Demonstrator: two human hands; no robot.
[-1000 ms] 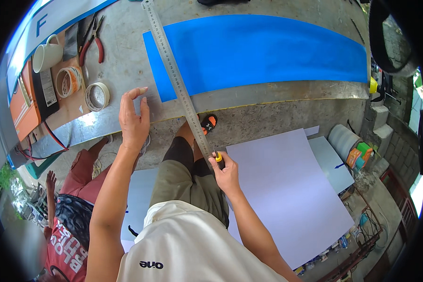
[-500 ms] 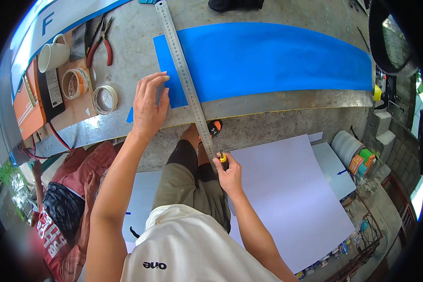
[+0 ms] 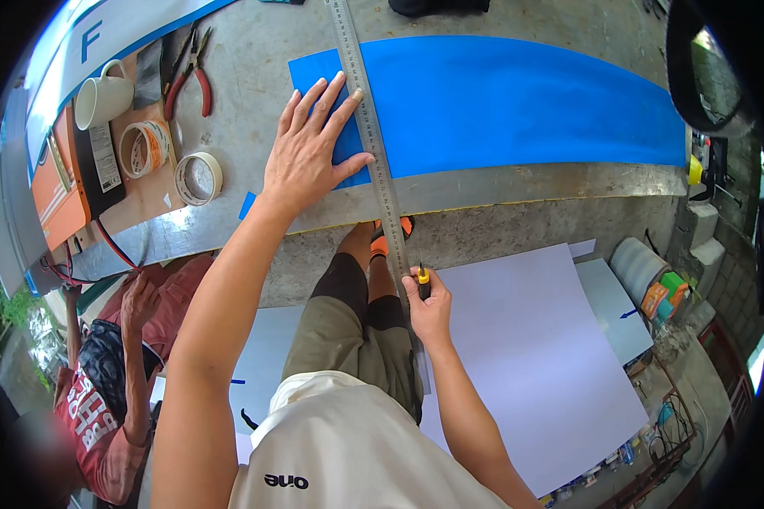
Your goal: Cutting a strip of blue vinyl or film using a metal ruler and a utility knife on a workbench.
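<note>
A long steel ruler [image 3: 367,127] lies across the left part of a blue sheet [image 3: 518,106] on the metal table, its near end reaching past the table edge toward me. My left hand [image 3: 307,157] is spread flat on the sheet's left end, with fingertips and thumb touching the ruler. In my right hand [image 3: 434,314], closed beside the near stretch of the ruler, is a yellow-and-black craft knife [image 3: 423,284] with its thin blade pointing up and away. Whether these fingers also grip the ruler I cannot tell. A small blue scrap [image 3: 246,205] lies left of my left wrist.
On the table's left are tape rolls [image 3: 198,179], red-handled pliers [image 3: 191,76], a white mug [image 3: 103,97] and an orange-black device [image 3: 59,182]. Another person [image 3: 102,399] sits at the lower left. Large white sheets [image 3: 526,365] lie below the table edge.
The ruler has shifted right across the blue sheet. My left hand has moved right and flattened beside it, fingers spreading. My right hand, still with the knife, has also moved slightly right.
</note>
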